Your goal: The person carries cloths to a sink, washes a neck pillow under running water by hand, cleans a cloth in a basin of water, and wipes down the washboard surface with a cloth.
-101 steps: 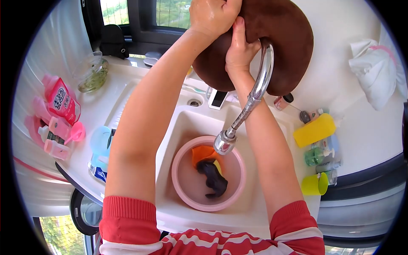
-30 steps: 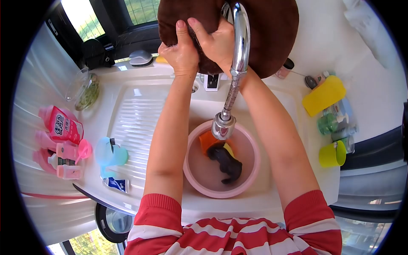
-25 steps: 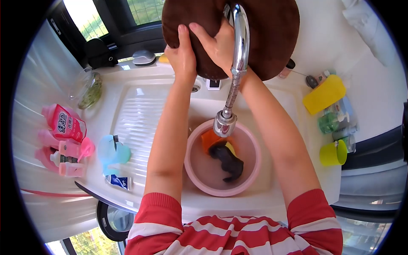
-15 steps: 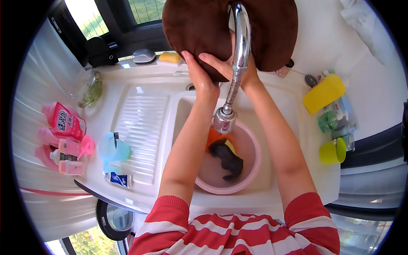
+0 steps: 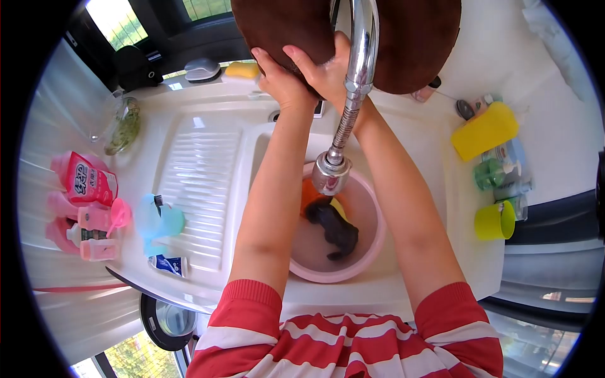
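At the top of the head view I see a large, dark brown, suede-like piece (image 5: 283, 38) with two rounded lobes, cut off by the frame edge. My left hand (image 5: 285, 82) grips its lower edge, fingers against the surface. Close beside it, my right hand (image 5: 329, 75) grips the same piece behind the tap, its far fingers partly hidden. A chrome tap (image 5: 363, 50) with a flexible neck passes in front. Below the spout, a pink basin (image 5: 380, 242) of cloudy water holds a dark, wet, crumpled item (image 5: 341, 237), with something orange (image 5: 309, 194) and something yellow beside it.
The basin stands in a white sink (image 5: 261, 164) with a ribbed drainboard (image 5: 195, 183). Pink bottles and a detergent pouch (image 5: 91, 179), plus a blue cup (image 5: 171, 222), are left. A yellow container (image 5: 484, 131), pump bottles and a lime cup (image 5: 495, 220) line the right. A yellow sponge (image 5: 242, 70) lies behind.
Both hands have moved slightly up and left with the brown piece, which now reaches farther out of view at the top. The whole view has shifted a little.
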Available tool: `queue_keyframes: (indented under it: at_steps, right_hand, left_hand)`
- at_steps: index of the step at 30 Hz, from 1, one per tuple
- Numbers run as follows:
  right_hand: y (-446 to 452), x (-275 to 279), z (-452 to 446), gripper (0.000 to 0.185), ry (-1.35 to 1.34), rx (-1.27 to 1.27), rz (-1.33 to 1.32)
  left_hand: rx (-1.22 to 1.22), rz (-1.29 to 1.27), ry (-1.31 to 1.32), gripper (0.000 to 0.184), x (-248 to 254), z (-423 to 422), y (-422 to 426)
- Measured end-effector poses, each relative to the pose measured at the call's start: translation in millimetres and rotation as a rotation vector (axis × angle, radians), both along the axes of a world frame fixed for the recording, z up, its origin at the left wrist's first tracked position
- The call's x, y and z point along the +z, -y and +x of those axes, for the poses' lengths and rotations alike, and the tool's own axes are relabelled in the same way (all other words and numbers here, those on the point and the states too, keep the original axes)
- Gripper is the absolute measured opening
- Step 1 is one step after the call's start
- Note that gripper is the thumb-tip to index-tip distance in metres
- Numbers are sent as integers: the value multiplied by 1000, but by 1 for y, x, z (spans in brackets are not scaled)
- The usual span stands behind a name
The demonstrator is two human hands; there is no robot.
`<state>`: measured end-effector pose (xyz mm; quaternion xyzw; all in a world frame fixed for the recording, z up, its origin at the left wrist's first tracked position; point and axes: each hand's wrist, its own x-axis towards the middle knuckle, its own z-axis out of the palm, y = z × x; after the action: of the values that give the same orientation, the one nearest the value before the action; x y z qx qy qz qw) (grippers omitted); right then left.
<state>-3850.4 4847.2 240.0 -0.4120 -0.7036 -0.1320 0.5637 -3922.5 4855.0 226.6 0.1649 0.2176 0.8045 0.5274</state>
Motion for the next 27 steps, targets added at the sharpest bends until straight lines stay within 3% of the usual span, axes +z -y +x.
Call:
queue_keyframes:
  at_steps: [4, 10, 12, 14, 18, 21, 22, 25, 27]
  right_hand:
    - [-7, -4, 0, 46, -116, 64, -33]
    - [0, -3, -8, 50, -252, 209, -194]
    - [19, 6, -5, 53, -273, 248, -398]
    - [20, 1, 1, 54, -269, 266, -426]
    - [20, -6, 6, 56, -274, 284, -463]
    - [21, -10, 5, 52, -279, 283, -408]
    - [21, -12, 1, 51, -307, 278, -402]
    - [17, -19, -12, 41, -358, 272, -227]
    - [13, -23, -18, 37, -402, 270, -45]
  left_hand:
    - [-44, -84, -16, 64, 4, 4, 0]
    - [-288, 130, -54, 70, -21, -14, -15]
    - [-269, 149, -41, 70, -25, -18, -5]
    - [-312, 167, -32, 76, -33, -22, 5]
    - [-576, -28, 262, 79, -31, -8, 40]
    - [-589, -14, 374, 76, -29, -5, 32]
    - [-494, 13, 394, 68, -25, -3, 27]
    - [-215, 139, 143, 58, -17, 2, 26]
    - [-192, 95, 173, 49, -21, 0, 21]
